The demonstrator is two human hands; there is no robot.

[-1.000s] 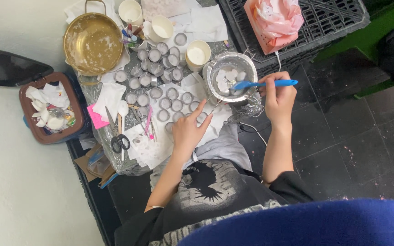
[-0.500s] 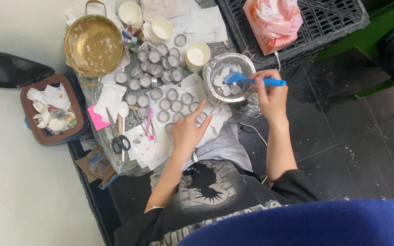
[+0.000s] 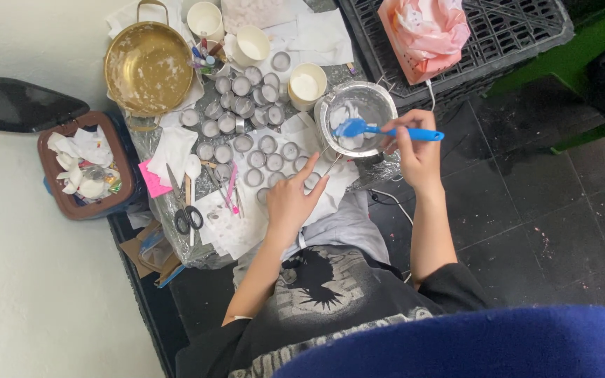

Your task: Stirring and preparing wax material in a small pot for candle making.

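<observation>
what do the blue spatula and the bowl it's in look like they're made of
Spatula: looks like plastic or silicone, matte, uniformly bright blue, held in the right hand. Bowl: probably metal, a silvery, shiny rim with white lumps inside.

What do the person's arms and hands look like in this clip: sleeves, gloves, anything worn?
Both hands, left hand and right hand, are bare: no gloves, and no rings or watch that I can make out. The forearms are uncovered too. Dark sleeves are pushed up to about the elbows, part of a black top with a pale print on the chest.
</observation>
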